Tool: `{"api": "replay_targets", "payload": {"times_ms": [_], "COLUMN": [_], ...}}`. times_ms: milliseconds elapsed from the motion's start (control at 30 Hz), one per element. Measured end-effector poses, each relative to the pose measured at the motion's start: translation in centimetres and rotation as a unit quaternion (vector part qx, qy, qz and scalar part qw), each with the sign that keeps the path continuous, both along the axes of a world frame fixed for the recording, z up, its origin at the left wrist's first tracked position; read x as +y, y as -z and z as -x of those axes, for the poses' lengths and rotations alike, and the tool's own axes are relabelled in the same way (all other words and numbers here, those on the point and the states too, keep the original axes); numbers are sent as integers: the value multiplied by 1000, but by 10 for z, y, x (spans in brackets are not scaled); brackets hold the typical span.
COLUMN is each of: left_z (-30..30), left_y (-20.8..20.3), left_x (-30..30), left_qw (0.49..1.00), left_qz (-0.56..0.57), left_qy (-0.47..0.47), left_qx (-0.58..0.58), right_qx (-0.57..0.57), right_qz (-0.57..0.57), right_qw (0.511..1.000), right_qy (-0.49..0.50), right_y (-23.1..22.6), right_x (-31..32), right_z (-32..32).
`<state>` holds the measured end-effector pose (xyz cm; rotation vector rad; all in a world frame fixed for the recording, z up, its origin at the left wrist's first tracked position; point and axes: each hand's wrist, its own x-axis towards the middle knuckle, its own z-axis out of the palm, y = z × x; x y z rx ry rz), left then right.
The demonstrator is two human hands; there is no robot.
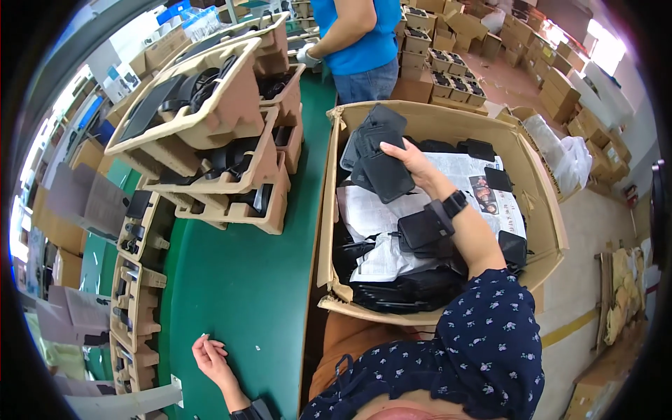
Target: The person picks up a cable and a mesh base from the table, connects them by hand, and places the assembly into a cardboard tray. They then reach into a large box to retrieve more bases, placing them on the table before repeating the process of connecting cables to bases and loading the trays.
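Right hand reaches into the big cardboard box and grips a stack of flat black pouches, fingers closed around the right edge of the stack, which it holds lifted and tilted above the box's contents near the far left corner. How many pouches are in the stack is hard to tell; at least two dark layers overlap. A black watch sits on that wrist, and a dark blue flowered sleeve covers the upper arm.

Inside the box, sheets of newspaper lie over more black pouches; only their edges and corners show from under the paper, so their number cannot be made out. One black pouch lies just under the forearm, partly hidden by it.

Left hand rests low on the green counter, well apart from the box, fingers loosely curled and holding nothing that can be seen; its wrist is cut off at the lower edge.

Left of the box, moulded pulp trays are stacked at a tilt on the counter, with dark parts in their hollows that are too shadowed to name. More trays run along the counter's left edge.

At the top, another person in a blue shirt stands beyond the counter, head out of view, one gloved hand near the trays.
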<state>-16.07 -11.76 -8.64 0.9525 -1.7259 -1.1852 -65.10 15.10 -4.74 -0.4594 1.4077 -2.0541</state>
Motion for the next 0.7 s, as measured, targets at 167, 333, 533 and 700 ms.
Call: {"api": "replay_targets", "payload": {"times_ms": [167,333,533,700], "left_z": [5,-5,6,-13], "left_y": [-9,3,-13,-35], "left_x": [4,-3,10,15], "left_qw": [1000,999,994,969], "left_qz": [-10,3,-18,-173], "left_qy": [8,12,8,-29], "left_qx": [3,35,104,172], "right_qx": [77,92,382,364], "right_qz": [1,-80,-248,-104], "right_qw": [995,977,796,716], "right_qy": [-58,-176,-398,-587], "right_y": [-62,-95,-77,-35], "right_x": [16,-10,-99,-199], "right_z": [-53,-130,-206,-287]}}
